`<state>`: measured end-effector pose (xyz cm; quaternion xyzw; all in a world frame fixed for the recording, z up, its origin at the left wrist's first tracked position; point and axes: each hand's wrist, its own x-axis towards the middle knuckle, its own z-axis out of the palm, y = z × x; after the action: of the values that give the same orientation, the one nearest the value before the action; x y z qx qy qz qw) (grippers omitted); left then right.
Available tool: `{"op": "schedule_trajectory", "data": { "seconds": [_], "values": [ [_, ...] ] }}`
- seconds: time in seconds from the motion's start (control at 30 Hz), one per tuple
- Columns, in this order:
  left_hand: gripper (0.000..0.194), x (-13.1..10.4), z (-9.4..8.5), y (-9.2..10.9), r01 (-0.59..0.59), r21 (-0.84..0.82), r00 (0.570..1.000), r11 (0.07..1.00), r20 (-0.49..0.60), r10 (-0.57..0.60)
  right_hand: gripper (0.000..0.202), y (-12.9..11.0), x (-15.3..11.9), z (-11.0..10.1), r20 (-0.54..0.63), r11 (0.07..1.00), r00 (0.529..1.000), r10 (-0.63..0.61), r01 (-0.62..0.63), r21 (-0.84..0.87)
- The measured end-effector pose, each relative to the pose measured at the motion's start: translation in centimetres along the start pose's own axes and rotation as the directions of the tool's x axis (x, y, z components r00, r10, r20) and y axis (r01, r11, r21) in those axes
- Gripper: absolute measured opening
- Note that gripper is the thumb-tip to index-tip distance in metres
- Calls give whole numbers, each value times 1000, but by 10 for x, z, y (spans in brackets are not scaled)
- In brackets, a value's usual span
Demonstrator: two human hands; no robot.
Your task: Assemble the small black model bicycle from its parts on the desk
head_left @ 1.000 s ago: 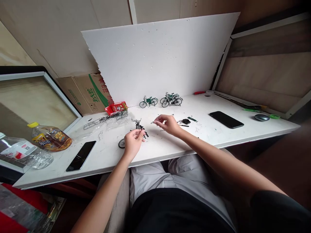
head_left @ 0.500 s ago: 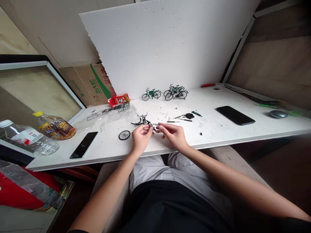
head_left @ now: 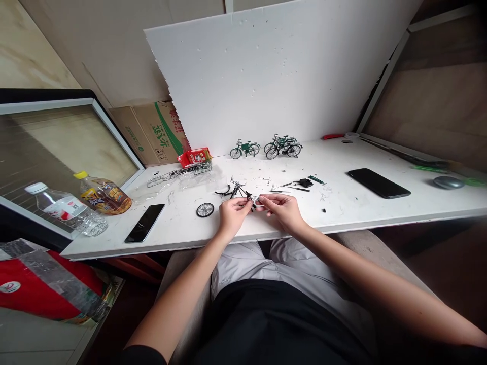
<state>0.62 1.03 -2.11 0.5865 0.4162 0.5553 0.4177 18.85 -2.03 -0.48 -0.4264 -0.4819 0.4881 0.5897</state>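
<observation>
Pinched in the fingers of my left hand (head_left: 232, 215) is the rear of a black model bicycle frame (head_left: 238, 188), its handlebars pointing away from me. My right hand (head_left: 284, 209) grips a small thin wire-like part (head_left: 256, 198) between thumb and fingertips, right at the back of the frame. Whether the two pieces touch, I cannot tell. A loose spoked wheel (head_left: 205, 210) lies flat to the left of my left hand. The curved black piece (head_left: 222, 191) by the front of the frame looks like a mudguard; whether it is attached is unclear.
Finished green model bicycles (head_left: 245, 149) stand at the back, near a black one (head_left: 283, 150). Small black parts (head_left: 305, 183) and a green strip (head_left: 316, 179) lie right of centre. Phones (head_left: 379, 182) flank both sides; bottles (head_left: 104, 195) stand left, a mouse (head_left: 449, 182) right.
My view has swung slightly left, so everything sits further right in the picture. My right hand has brought the wire-like part closer to the rear of the frame.
</observation>
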Motion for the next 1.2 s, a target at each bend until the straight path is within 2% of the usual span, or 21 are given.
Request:
{"op": "schedule_trajectory", "data": {
  "seconds": [0.5,0.77,0.97,1.2],
  "values": [
    [32,-1,0,-4,-7,55,999,998,33,6,41,15,5,-1,-47,995,998,-41,45,87],
    [29,-1,-1,-2,-44,111,998,993,49,39,45,15,3,1,-73,997,996,-57,61,50],
    [30,-1,-1,-2,-45,120,998,992,49,40,48,14,3,1,-53,997,997,-58,60,38],
    [28,0,-2,-6,-66,126,997,990,49,61,43,13,2,1,-36,995,999,-33,36,90]
  ]
}}
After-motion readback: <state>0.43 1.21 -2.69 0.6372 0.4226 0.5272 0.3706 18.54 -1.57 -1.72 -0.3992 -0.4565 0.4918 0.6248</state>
